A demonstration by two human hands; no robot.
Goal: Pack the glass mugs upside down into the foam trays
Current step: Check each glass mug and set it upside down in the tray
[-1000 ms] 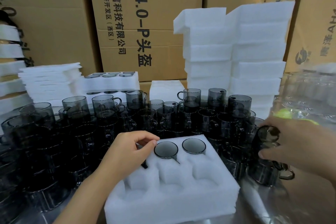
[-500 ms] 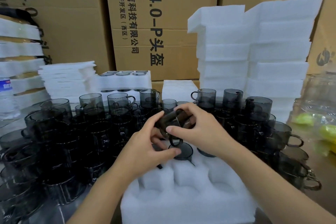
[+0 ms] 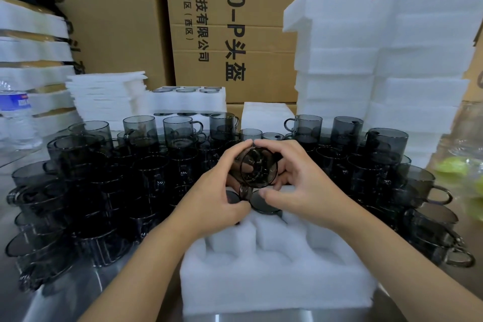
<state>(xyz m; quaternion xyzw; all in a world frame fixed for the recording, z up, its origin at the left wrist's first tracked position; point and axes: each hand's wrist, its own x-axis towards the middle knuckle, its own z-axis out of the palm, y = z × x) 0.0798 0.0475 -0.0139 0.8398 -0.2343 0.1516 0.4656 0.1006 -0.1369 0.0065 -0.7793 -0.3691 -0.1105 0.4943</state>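
Hands meet above the far end of a white moulded foam tray [image 3: 277, 280]. The left hand [image 3: 217, 191] and the right hand [image 3: 303, 180] both curl their fingers round a smoky-grey transparent glass mug [image 3: 257, 167], with the index tips almost touching over its top and the thumbs underneath. The mug is a straight-walled cylinder lying on its side, its round mouth turned toward the camera and its loop handle hanging downward. Just below it, two dark round mug bases [image 3: 264, 206] show in the tray's far row, seated upside down; the hands hide the rest of that row. Three pockets in the near row show bare foam. Loose grey mugs [image 3: 180, 131], too many to count, stand in tiers on the left, behind and on the right, close to the tray's left and right edges. Two tall stacks of white foam blocks [image 3: 337, 65] rise at the right rear, in front of brown cardboard boxes [image 3: 235, 21]. Bare metal tabletop [image 3: 65, 295] shows at the near left.
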